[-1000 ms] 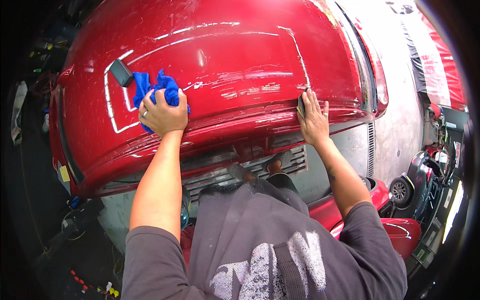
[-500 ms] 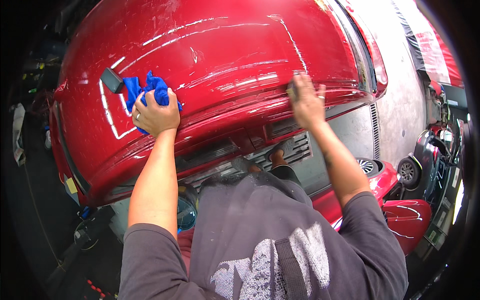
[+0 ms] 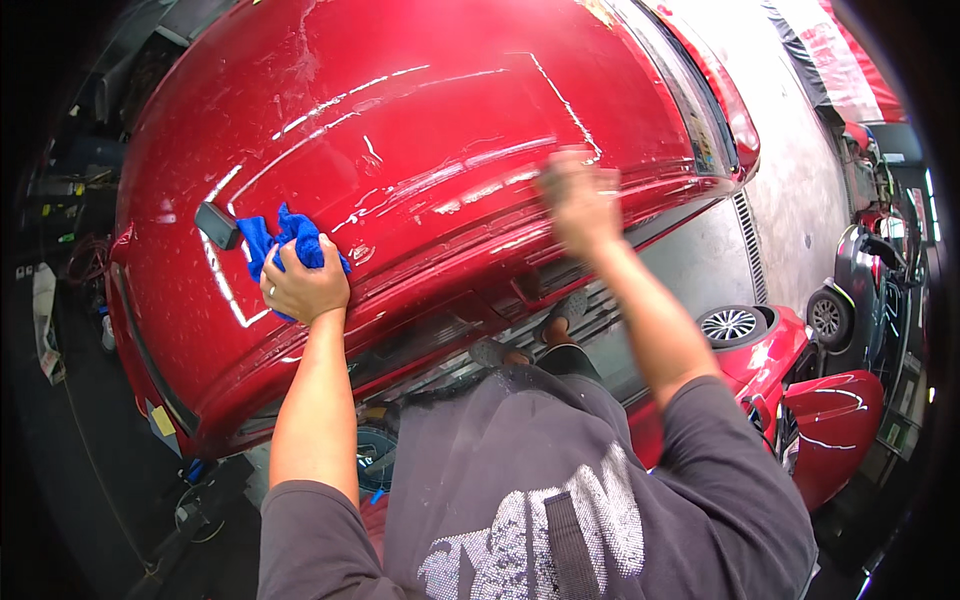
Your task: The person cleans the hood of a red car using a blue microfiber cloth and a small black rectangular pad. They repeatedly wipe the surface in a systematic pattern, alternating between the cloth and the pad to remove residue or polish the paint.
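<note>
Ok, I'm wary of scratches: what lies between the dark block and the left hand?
In the head view, part of the bunched blue cloth lies between the dark block and left hand.

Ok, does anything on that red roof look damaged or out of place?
The red roof has pale, uneven streaks toward the picture's upper left, breaking its smooth shine; whether scratches, residue or water, I can't tell.

Floor (image 3: 800, 220) was pale concrete at right, slotted drain (image 3: 751, 250) set in it, dark car (image 3: 868, 300) beyond. Far end washed out bright; left side dark.
</note>
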A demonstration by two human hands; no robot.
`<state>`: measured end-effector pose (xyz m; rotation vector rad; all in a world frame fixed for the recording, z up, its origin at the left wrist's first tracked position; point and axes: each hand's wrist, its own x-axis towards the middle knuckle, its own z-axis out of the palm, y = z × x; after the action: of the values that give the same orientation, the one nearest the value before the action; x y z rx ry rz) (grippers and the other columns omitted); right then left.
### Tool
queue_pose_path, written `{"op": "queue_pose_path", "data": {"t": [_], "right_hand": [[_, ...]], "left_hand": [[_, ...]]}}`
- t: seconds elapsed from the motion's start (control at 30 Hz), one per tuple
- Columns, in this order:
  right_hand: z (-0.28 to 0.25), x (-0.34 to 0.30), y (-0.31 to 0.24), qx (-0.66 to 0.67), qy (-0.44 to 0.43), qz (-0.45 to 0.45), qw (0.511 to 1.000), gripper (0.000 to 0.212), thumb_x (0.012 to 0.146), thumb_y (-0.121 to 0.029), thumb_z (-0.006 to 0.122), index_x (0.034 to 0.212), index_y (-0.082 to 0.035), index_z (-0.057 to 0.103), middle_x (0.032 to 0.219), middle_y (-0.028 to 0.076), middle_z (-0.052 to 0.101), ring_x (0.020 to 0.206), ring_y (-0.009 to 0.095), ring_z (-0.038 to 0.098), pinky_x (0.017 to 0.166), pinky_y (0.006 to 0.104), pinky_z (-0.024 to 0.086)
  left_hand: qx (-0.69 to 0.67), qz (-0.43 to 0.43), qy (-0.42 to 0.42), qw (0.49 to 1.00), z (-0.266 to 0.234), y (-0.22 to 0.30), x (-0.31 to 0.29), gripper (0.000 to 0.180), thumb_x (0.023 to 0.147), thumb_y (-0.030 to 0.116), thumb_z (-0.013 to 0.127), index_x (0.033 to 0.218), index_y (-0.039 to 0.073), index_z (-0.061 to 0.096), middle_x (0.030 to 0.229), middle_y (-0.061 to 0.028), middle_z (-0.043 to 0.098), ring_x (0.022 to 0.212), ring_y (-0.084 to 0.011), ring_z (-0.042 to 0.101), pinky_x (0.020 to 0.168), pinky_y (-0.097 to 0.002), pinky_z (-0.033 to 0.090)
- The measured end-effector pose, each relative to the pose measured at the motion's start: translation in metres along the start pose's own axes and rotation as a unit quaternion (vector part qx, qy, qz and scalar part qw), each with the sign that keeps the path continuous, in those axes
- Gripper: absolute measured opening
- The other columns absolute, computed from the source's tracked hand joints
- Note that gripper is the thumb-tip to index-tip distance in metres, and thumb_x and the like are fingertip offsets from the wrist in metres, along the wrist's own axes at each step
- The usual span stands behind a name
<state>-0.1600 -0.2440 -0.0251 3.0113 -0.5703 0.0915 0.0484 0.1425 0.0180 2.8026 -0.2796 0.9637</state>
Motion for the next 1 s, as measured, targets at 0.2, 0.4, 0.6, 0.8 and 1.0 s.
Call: {"op": "queue_pose_path", "data": {"t": [0.2, 0.4, 0.6, 0.8, 1.0], "right_hand": [[-0.018, 0.006, -0.076, -0.034, -0.030, 0.022, 0.999, 0.071, 0.110, -0.026, 0.046, 0.170, 0.010, 0.030, 0.178, 0.036, 0.028, 0.170, 0.051, 0.020, 0.134, 0.0716, 0.019], [-0.063, -0.002, -0.221, 0.270, -0.060, -0.149, 0.949, 0.071, 0.108, -0.032, 0.049, 0.172, -0.003, 0.039, 0.181, 0.022, 0.034, 0.172, 0.037, 0.023, 0.138, 0.0642, 0.011], [-0.020, 0.006, 0.020, 0.149, -0.029, 0.043, 0.987, 0.075, 0.117, -0.057, 0.039, 0.174, -0.008, 0.035, 0.183, 0.016, 0.032, 0.172, 0.031, 0.023, 0.137, 0.0669, 0.012], [0.000, 0.020, 0.163, 0.251, -0.004, 0.077, 0.965, 0.060, 0.120, -0.047, 0.039, 0.164, -0.007, 0.052, 0.171, 0.021, 0.048, 0.163, 0.034, 0.041, 0.133, 0.0677, 0.023], [-0.013, -0.006, 0.153, 0.688, 0.216, 0.230, 0.654, 0.037, 0.117, -0.021, 0.051, 0.140, 0.006, 0.063, 0.125, 0.023, 0.071, 0.119, 0.037, 0.068, 0.109, 0.0445, 0.050]], "left_hand": [[0.018, 0.004, 0.005, 1.000, -0.002, -0.011, -0.003, 0.045, 0.088, 0.053, 0.083, 0.112, 0.017, 0.072, 0.127, -0.0106, 0.071, 0.122, -0.0419, 0.066, 0.099, -0.0611, 0.052], [-0.037, 0.031, 0.005, 0.999, 0.001, -0.001, -0.001, 0.061, 0.093, 0.049, 0.082, 0.145, 0.019, 0.071, 0.146, -0.0222, 0.067, 0.132, -0.0446, 0.067, 0.107, -0.0594, 0.056], [0.005, 0.050, -0.013, 0.999, 0.016, -0.023, -0.003, 0.064, 0.090, 0.048, 0.085, 0.149, 0.026, 0.071, 0.159, -0.0274, 0.059, 0.144, -0.0503, 0.059, 0.121, -0.0630, 0.047], [0.037, -0.051, -0.092, 0.994, 0.010, 0.017, 0.002, 0.062, 0.088, 0.063, 0.086, 0.131, 0.018, 0.081, 0.144, -0.0136, 0.072, 0.132, -0.0424, 0.066, 0.109, -0.0583, 0.055], [-0.004, 0.072, -0.029, 0.997, 0.016, 0.184, -0.024, 0.052, 0.085, 0.057, 0.089, 0.098, 0.008, 0.077, 0.123, -0.0140, 0.076, 0.112, -0.0410, 0.072, 0.095, -0.0574, 0.058]]}}
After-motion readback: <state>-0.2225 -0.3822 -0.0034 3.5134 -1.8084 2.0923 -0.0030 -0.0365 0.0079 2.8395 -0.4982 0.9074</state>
